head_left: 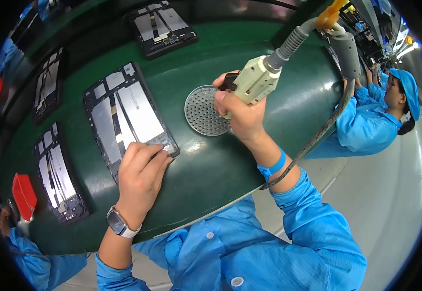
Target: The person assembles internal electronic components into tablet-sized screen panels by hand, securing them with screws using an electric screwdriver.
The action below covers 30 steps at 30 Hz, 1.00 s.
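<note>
An opened tablet (135, 109) lies on the green bench in front of me, its silver battery, dark frame and thin cables exposed. My left hand (142, 167) rests on its near right corner, fingers bent and pressed together at the edge; anything small under the fingertips is hidden. In my right hand (242, 114) is a cream-coloured tool (257, 80) that looks like an electric screwdriver, with a black lever near my thumb and index finger. Beneath its lower end, a round metal plate (205, 109) full of small holes lies on the bench. The tool's tip is hidden by my fingers.
More opened tablets lie at the far side (162, 29) and to the left (58, 174). A red bin (24, 196) stands at the left edge. A grey ribbed sleeve (293, 42) rises from the tool; a dark cable (317, 133) hangs by my right forearm. A co-worker (375, 116) sits at right.
</note>
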Motion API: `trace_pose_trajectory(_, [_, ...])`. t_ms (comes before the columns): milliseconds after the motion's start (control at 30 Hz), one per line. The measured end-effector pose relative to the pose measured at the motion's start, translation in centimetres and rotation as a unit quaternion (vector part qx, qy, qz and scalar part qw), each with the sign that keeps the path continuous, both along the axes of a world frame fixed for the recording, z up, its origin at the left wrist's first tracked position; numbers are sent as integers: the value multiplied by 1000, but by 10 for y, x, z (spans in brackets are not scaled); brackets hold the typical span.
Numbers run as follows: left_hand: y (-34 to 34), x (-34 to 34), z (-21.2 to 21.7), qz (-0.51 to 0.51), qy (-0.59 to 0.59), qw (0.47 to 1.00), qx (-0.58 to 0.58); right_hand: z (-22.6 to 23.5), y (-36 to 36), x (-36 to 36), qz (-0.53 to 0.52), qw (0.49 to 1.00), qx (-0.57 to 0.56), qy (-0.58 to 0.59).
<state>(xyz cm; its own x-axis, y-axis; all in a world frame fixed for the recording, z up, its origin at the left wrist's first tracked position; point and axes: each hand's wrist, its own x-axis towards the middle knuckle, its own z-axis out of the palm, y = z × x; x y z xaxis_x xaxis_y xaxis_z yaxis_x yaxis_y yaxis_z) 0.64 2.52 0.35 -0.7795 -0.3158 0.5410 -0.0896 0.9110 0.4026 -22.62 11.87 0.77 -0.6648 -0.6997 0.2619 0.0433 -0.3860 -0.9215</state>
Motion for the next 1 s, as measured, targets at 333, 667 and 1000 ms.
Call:
trace_pose_trajectory(333, [6, -6, -6, 74, 30, 989, 126, 7, 1, -1, 11, 1000, -18, 15])
trace_pose_trajectory(667, [7, -1, -8, 48, -15, 999, 1, 34, -19, 53, 102, 994, -40, -13])
trace_pose_trajectory(1000, [5, 5, -7, 57, -16, 998, -20, 22, -26, 77, 131, 991, 4, -23])
